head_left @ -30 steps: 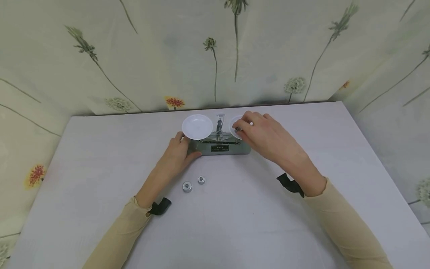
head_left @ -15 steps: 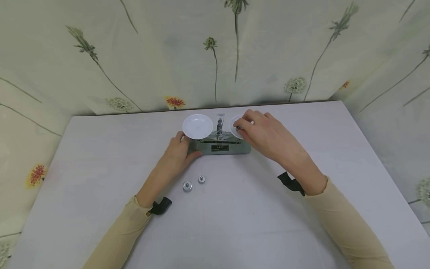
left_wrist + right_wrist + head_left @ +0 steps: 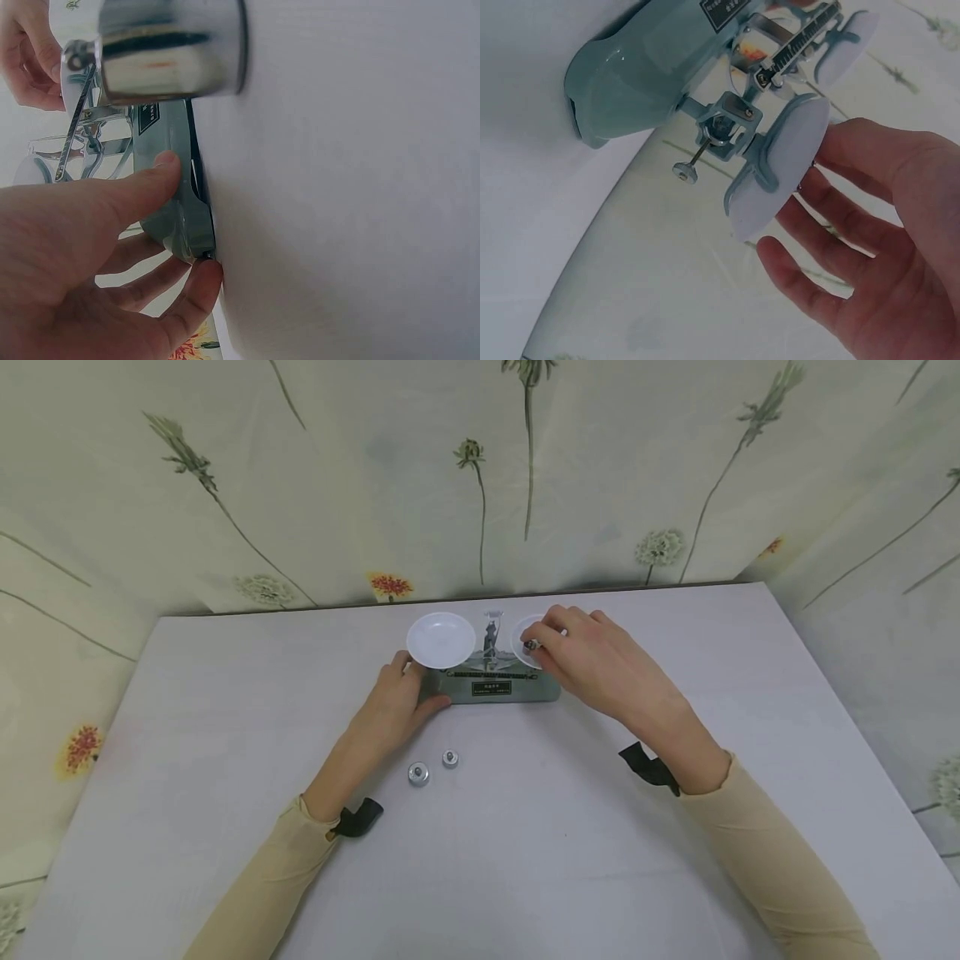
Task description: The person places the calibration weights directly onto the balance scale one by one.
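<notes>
A grey-green balance scale stands near the table's back edge, with a white left pan and a white right pan. My left hand grips the left end of its base; in the left wrist view the thumb lies on the front and the fingers bend round the end. Over the right pan, my right hand pinches a small metal weight between thumb and fingertips. Whether the weight touches the pan cannot be told. The right wrist view hides most of the weight behind the pan.
Two metal weights stand on the white table in front of the scale, a larger weight and a smaller weight. A metal weight looms close in the left wrist view. A flowered cloth hangs behind the table.
</notes>
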`<state>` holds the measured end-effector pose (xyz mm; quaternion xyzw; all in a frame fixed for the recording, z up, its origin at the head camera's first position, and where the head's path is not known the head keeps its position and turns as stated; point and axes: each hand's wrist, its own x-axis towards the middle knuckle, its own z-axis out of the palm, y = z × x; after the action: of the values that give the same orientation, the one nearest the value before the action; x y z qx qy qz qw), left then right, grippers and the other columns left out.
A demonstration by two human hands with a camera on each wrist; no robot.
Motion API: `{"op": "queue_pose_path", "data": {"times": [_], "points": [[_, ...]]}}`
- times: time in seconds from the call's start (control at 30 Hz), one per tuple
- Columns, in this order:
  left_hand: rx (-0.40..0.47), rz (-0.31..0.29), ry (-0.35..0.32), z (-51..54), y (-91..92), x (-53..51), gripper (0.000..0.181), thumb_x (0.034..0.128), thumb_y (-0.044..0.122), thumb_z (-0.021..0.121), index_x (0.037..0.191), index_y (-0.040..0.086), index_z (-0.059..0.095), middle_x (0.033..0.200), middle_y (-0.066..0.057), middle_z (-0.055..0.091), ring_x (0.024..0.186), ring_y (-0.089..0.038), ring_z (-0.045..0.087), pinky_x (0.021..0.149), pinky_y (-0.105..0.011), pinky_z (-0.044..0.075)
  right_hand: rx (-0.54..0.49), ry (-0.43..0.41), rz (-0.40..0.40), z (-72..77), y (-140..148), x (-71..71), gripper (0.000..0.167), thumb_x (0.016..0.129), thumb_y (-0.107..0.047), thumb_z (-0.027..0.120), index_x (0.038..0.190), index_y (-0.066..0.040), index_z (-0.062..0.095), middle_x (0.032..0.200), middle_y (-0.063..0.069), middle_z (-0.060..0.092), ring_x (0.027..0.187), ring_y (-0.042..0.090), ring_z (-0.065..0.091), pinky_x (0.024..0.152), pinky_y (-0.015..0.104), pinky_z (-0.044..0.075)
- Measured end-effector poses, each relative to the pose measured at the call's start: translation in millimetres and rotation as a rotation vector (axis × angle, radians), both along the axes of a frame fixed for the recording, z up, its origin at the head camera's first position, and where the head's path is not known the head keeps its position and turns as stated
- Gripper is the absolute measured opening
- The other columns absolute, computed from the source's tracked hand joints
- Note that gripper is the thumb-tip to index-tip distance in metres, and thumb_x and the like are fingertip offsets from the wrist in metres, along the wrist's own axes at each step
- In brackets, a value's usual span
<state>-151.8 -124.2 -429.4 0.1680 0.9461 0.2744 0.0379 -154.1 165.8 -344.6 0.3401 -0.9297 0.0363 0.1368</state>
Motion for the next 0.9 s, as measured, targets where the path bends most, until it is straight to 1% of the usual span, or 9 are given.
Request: {"op": "queue_pose_path", "data": {"times": [0.2,0.53,0.9], "points": [[-0.008,-0.002,0.007,0.8,0.3,-0.3,0.078,0.1000,0.031,0.079,0.161,-0.001,0.043,0.159,-0.030,0.048,0.143,-0.050,0.054,0.121,-0.060,0.048,0.002,-0.005,0.001,0.1,0.7,0.1,0.020,0.103,-0.016,0.075,0.122,-0.012,0.074,0.105,0.009,0.071,0.092,0.026,0.068,0.076,0.041,0.055],[-0.010,0.000,-0.002,1.2,0.5,-0.6,0.076,0.1011,0.032,0.077,0.160,-0.001,0.044,0.158,-0.030,0.048,0.141,-0.051,0.054,0.120,-0.060,0.049,0.010,-0.022,-0.006,1.2,0.3,1.1,0.021,0.103,-0.018,0.075,0.123,-0.012,0.073,0.108,0.009,0.072,0.095,0.027,0.068,0.079,0.041,0.054],[-0.009,0.000,0.001,3.0,0.5,1.2,0.077,0.1006,0.032,0.078,0.161,-0.001,0.043,0.159,-0.030,0.048,0.141,-0.051,0.054,0.120,-0.060,0.049,-0.027,0.010,0.025,2.7,-0.7,3.2,0.019,0.102,-0.016,0.075,0.121,-0.013,0.073,0.107,0.009,0.072,0.094,0.027,0.069,0.078,0.041,0.053]]}}
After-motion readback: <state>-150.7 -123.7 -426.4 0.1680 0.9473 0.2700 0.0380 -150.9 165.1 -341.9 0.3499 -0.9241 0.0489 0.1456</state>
